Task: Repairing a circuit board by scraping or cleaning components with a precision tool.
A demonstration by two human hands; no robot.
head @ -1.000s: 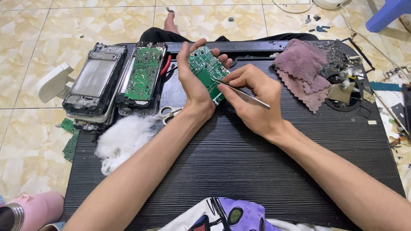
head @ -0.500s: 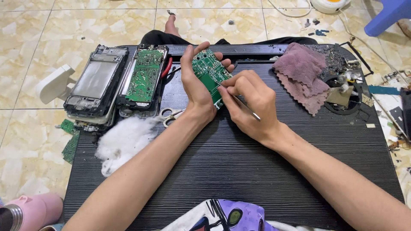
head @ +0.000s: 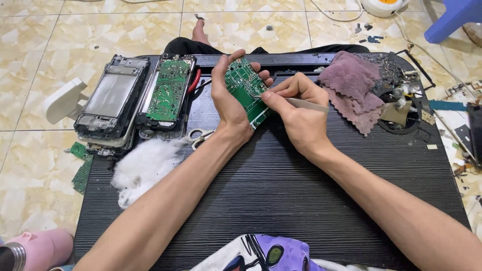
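My left hand (head: 227, 100) grips a small green circuit board (head: 244, 85), tilted up above the black ribbed table (head: 281, 185). My right hand (head: 296, 113) pinches thin metal tweezers (head: 301, 104), their tip touching the middle of the board. Both forearms stretch forward over the table.
At the table's left sit an opened device case (head: 111, 100) and a second case with a green board (head: 168, 93), with scissors (head: 198, 136) and white cotton wool (head: 143, 165) beside them. A mauve cloth (head: 351, 85) and a cluttered dish (head: 401, 100) lie right. A pink bottle (head: 35, 251) stands on the tiled floor.
My right hand has shifted slightly, keeping the tweezers at the board. My left hand has kept its hold on the board with little movement.
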